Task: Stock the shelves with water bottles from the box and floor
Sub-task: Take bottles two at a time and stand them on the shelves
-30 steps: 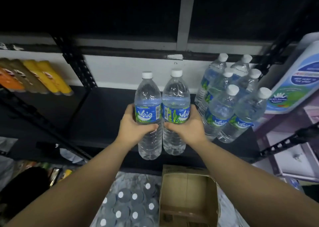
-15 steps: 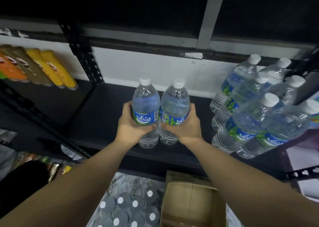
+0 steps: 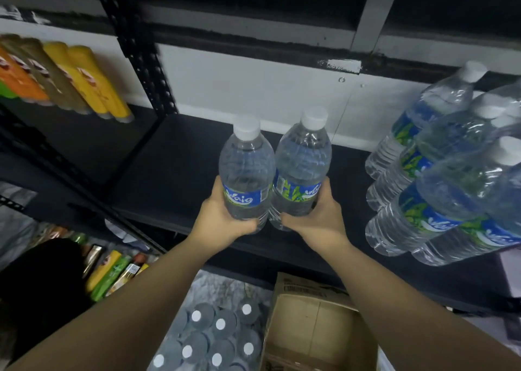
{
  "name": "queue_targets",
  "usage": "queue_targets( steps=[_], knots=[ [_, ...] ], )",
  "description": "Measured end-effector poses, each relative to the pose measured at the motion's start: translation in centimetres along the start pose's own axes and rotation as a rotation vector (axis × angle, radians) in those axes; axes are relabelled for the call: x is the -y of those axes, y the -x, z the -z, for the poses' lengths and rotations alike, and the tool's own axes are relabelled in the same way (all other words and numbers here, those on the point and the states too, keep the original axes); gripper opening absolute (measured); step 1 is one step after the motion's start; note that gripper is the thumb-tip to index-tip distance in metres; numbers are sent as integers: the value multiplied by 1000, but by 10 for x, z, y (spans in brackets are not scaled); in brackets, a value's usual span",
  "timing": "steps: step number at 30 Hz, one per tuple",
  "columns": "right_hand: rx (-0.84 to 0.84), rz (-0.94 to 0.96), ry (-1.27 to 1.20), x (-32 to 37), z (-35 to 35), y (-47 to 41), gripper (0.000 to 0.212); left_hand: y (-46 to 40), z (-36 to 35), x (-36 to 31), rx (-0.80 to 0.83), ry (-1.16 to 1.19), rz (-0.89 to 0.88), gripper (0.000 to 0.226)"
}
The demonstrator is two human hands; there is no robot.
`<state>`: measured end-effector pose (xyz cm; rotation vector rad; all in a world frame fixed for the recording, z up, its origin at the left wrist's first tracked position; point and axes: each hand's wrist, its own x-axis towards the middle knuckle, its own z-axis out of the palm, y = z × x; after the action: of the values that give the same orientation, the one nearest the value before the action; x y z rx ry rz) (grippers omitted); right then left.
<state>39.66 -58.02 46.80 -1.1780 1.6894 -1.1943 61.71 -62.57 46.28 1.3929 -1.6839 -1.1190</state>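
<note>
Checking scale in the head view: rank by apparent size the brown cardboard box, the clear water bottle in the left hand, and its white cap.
1. Brown cardboard box, though it is cropped and nearer the camera
2. Clear water bottle in the left hand
3. White cap

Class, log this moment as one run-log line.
left hand: holds left bottle | right hand: holds right bottle | over: shelf

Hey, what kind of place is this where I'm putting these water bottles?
Most likely a small shop or its stockroom. Black metal shelving carries grouped water bottles and a row of orange and yellow packs, with an open cardboard box and more capped bottles on the floor below.
</note>
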Motion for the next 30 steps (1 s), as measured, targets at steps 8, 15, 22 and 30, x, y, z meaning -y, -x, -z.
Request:
queue_targets(
  steps=[8,15,22,30],
  knots=[
    [-120,53,168,-9,-37,-8,88,-10,5,19,-223,43,-6,84],
    [-37,44,268,-9,-61,-15,91,-13,29,35,-127,62,-18,93],
    [-89,47,223,-3,-84,-22,83,-28,51,53,-168,90,-39,94],
    [-107,178,277,7,-131,-94,71,-110,92,83,-228,68,-62,89]
  ],
)
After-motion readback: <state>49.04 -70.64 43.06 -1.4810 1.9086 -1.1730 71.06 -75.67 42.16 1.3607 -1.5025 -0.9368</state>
